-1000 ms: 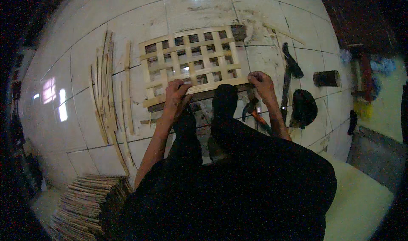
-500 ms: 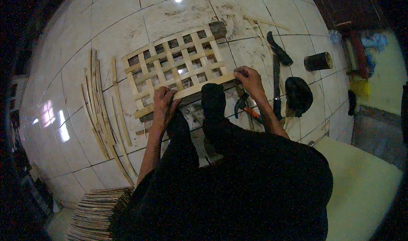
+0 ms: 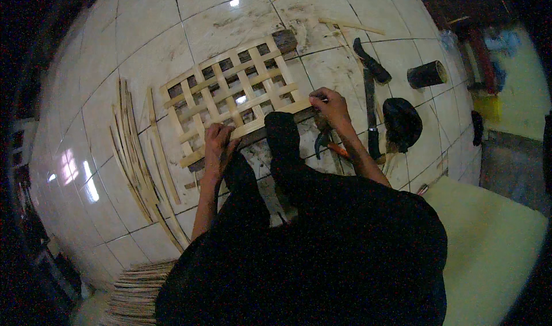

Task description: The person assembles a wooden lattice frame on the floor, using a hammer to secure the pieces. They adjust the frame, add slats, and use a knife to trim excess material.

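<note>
A lattice of woven pale bamboo strips (image 3: 223, 92) lies on dark boards on the tiled floor. Along its near edge runs a flat bamboo strip (image 3: 253, 128). My left hand (image 3: 217, 145) has its fingers closed on this strip toward its left part. At the strip's right end my right hand (image 3: 332, 106) pinches it between thumb and fingers. Between the hands, my dark-covered foot (image 3: 282, 131) presses on the near edge. A claw-like tool with an orange handle (image 3: 338, 149) lies beneath my right forearm, partly hidden.
Loose long strips (image 3: 129, 147) lie left of the lattice. A stacked bundle of strips (image 3: 138, 294) sits lower left. Rightward are a long blade (image 3: 370, 98), a curved black piece (image 3: 371, 61), a black cylinder (image 3: 426, 74) and a rounded black object (image 3: 402, 124).
The whole view has shifted slightly, with the lattice and hands appearing a little farther left. Both hands still hold the same strip at nearly the same places.
</note>
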{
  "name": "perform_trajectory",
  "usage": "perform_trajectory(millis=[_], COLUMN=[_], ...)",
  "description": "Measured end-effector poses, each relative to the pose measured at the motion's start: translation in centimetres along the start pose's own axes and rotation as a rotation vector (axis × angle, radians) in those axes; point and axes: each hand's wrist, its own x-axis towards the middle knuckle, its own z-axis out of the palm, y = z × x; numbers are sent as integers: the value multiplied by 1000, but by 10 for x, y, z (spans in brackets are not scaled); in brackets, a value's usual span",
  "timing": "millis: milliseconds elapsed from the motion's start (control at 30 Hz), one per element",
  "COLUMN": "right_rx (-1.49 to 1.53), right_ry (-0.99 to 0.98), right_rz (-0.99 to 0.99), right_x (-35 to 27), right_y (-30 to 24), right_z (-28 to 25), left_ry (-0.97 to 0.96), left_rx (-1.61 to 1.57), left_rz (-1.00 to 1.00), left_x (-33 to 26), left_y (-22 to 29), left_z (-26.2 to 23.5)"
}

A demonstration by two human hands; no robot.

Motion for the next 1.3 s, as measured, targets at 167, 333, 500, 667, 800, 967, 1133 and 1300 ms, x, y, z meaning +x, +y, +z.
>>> perform_trajectory(millis=[167,333,500,667,800,967,1133,1300], right_rx=[25,26,-97,-1004,-801,-834,-729,-1059], right_ry=[94,141,495,455,515,479,475,572], right_rz=[-58,-109,273,139,-72,-48,156,-51], right_x=[1,-11,-42,-81,-62,-65,-58,-69], right_y=[21,21,48,248,219,222,305,347], right_z=[8,-5,-117,-217,-197,-196,-208,-210], left_ry=[28,-26,-115,-13,-18,-144,-198,-234], left_rx=[349,494,458,189,561,390,354,294], left_rz=[307,342,284,218,544,502,522,486], left_x=[-2,-4,-5,24,36,43,43,48], left_y=[9,22,47,39,88,137,125,115], left_z=[-2,-8,-20,-7,5,37,49,53])
